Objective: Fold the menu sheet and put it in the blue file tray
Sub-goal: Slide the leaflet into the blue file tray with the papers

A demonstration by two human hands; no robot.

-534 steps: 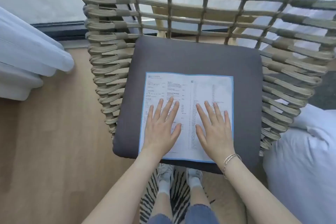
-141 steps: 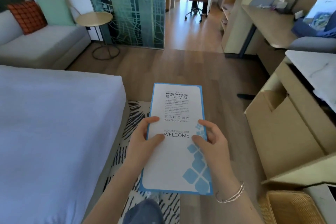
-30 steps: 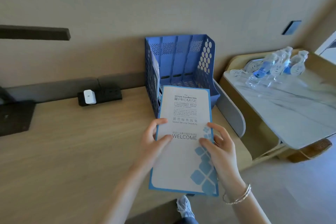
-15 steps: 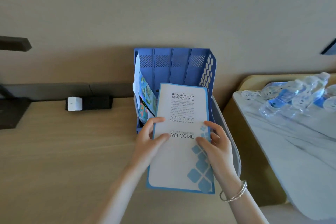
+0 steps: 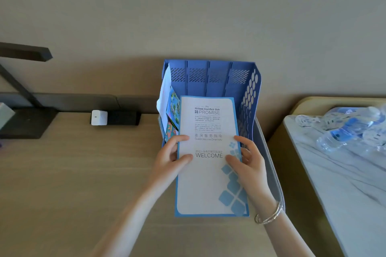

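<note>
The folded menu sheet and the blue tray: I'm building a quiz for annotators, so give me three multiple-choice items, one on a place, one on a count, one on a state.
1. Where in the blue file tray are papers already stored?
A. leftmost slot
B. rightmost slot
C. on top of its back wall

2. How many hands hold the menu sheet?
A. none
B. one
C. two

3. What state is the menu sheet in?
A. crumpled into a ball
B. folded, cover up, held at the tray's front
C. lying spread open on the desk

Answers:
1 A, colourful leaflets stand against the tray's left wall.
2 C, the left hand and right hand pinch its two side edges.
3 B, the WELCOME cover faces up and its far end overlaps the tray.
</note>
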